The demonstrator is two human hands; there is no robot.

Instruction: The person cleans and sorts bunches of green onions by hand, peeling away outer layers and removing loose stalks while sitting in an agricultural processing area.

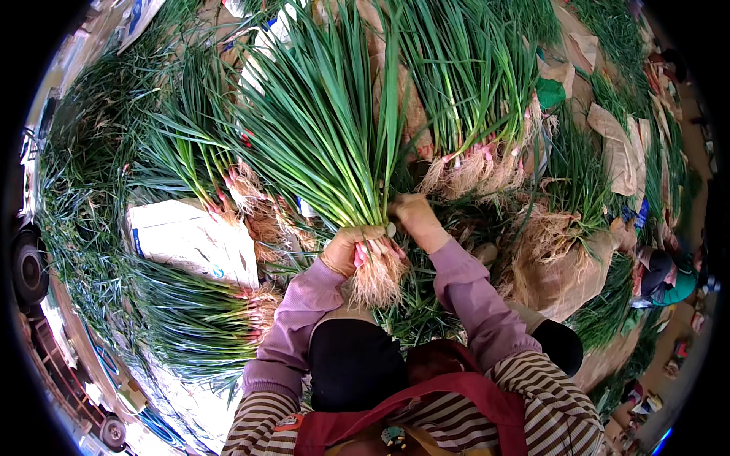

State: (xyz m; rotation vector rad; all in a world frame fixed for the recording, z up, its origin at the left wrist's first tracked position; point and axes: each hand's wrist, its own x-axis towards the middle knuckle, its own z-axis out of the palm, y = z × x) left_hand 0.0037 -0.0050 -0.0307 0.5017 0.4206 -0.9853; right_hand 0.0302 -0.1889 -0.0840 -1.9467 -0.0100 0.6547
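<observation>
A large bunch of green garlic (334, 159) stands in front of me, with long green leaves fanning away, pinkish bulbs and pale stringy roots hanging toward my knees. My left hand (348, 248), in a tan glove, is wrapped round its stems just above the bulbs. My right hand (420, 219), also gloved, is closed at the right side of the same stems. Whatever is in its fingers is hidden. A small pale round thing (391, 229) shows between the two hands, too small to name.
More green garlic (471, 99) lies beyond on the right, roots toward me. Another pile (190, 319) rests at my left, near a white sack (194, 239). Brown sacking (563, 277) lies to the right. Another person (669, 281) is at the far right. Wheels (30, 266) show at the left edge.
</observation>
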